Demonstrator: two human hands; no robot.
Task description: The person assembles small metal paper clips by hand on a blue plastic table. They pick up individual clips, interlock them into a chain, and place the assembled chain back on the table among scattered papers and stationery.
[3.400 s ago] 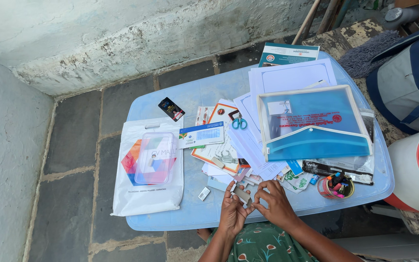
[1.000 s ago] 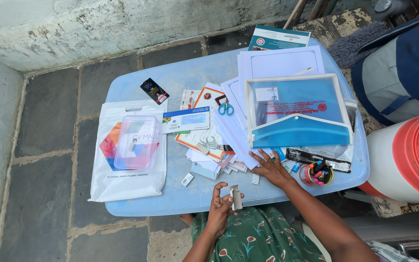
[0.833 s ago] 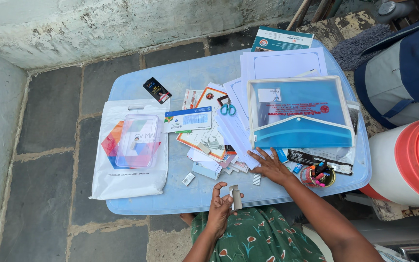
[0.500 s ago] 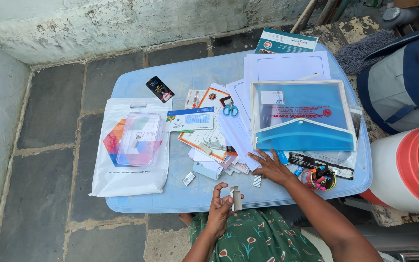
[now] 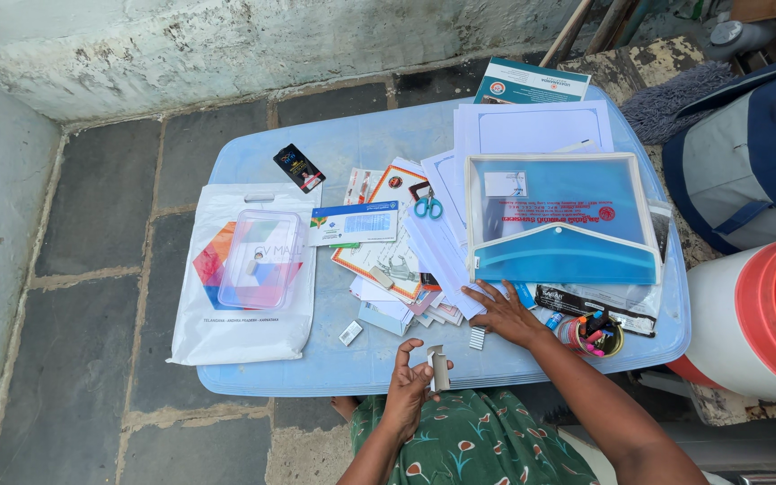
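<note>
Pinching a stapler (image 5: 436, 366) in your left hand (image 5: 409, 386), your right hand (image 5: 507, 313) lies spread, empty, on papers (image 5: 446, 260) atop the tabletop (image 5: 361, 153).

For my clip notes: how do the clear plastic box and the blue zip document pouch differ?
The small clear plastic box lies on a white printed carrier bag at the table's left; the larger blue translucent document pouch lies on white papers at the right. The box is rigid and raised, the pouch flat. Neither hand touches either; the right hand is nearer the pouch. Both are see-through.
</note>
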